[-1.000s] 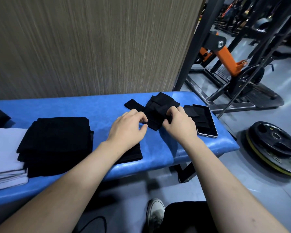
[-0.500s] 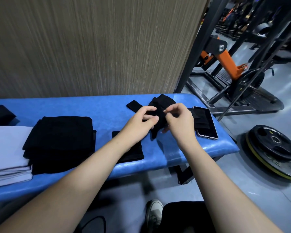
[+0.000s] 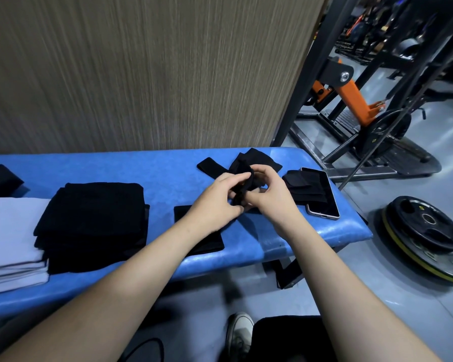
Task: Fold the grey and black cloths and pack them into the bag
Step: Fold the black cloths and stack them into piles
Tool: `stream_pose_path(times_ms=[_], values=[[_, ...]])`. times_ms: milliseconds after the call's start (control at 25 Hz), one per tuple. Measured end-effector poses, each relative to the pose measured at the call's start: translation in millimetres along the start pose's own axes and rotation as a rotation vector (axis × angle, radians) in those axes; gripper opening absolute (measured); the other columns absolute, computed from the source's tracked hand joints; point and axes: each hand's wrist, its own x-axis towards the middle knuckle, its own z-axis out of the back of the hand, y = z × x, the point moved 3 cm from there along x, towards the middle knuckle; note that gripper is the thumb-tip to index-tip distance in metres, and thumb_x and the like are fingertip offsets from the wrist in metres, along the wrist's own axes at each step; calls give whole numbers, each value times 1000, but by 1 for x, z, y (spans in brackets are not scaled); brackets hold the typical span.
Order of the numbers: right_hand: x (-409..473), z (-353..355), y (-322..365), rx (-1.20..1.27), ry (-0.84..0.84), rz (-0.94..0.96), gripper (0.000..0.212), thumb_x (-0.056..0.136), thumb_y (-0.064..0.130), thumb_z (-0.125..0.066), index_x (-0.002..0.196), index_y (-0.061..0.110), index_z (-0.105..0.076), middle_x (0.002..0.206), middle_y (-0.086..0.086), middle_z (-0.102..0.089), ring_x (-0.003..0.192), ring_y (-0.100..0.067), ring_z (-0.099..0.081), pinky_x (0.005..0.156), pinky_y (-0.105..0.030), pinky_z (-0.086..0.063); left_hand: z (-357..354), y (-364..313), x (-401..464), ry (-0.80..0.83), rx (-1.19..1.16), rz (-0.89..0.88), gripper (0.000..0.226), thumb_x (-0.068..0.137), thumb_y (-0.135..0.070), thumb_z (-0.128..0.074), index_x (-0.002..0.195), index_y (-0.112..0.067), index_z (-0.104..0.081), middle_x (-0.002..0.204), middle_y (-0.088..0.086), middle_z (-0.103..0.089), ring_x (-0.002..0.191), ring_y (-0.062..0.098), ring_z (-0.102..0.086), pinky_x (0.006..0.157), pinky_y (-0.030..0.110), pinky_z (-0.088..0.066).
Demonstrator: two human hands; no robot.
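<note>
On the blue bench (image 3: pixel 141 168), my left hand (image 3: pixel 215 202) and my right hand (image 3: pixel 270 194) both pinch a small black cloth (image 3: pixel 246 176), bunched and lifted between them. Its far part still lies on the bench. Under my left wrist lies a flat folded black cloth (image 3: pixel 207 244). A stack of folded black cloths (image 3: pixel 94 220) sits to the left, beside a stack of folded grey cloths (image 3: pixel 8 236). Another black piece (image 3: pixel 304 189) lies partly on a phone. No bag is identifiable in view.
A phone (image 3: pixel 324 197) lies near the bench's right end. A dark item (image 3: pixel 0 178) sits at the far left. Weight plates (image 3: pixel 429 236) lie on the floor to the right, with a gym machine (image 3: pixel 351 95) behind. A wood-grain wall backs the bench. My shoe (image 3: pixel 238 335) shows below.
Both hands have lifted and gathered the small black cloth off the bench, bringing their fingers closer together around it.
</note>
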Motion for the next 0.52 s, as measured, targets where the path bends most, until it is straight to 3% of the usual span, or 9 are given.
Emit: stream_pose_path(times_ms=[160,280,360,440,520], values=[[-5,2,11,12,-49,91,50,81,-9,-62,123,19,-54,79,-5,-64,58,-16,-61,61,-28,-56,6,-11,-4,-136,95,-144,74,79,15,-56,140,-27,-55,114,-14,-48,97,-13,-49,81,2,-35],[-6,0,17,-34,-76,213,49,79,0,-66,122,21,-55,102,-3,-66,64,-15,-55,64,-30,-54,15,-19,-8,-253,166,-205,76,75,17,-53,133,-32,-59,106,-11,-47,97,1,-52,84,10,-42],[-6,-1,18,-140,-106,294,50,75,9,-68,122,23,-56,114,2,-63,73,-8,-54,70,-23,-48,24,-25,-11,-322,273,-237,76,73,19,-53,128,-33,-62,104,-8,-46,95,11,-53,80,28,-50],[-5,-2,20,-323,-137,350,52,76,12,-72,123,24,-56,116,10,-58,90,-3,-54,79,-19,-44,33,-27,-14,-367,387,-247,76,69,20,-51,125,-31,-63,104,-4,-45,91,16,-52,70,38,-51],[-5,-4,22,-458,-144,367,50,78,18,-74,124,25,-56,116,13,-56,99,-2,-54,83,-24,-47,41,-26,-16,-380,444,-230,74,71,19,-51,124,-31,-63,105,-3,-44,86,16,-50,65,39,-50]])
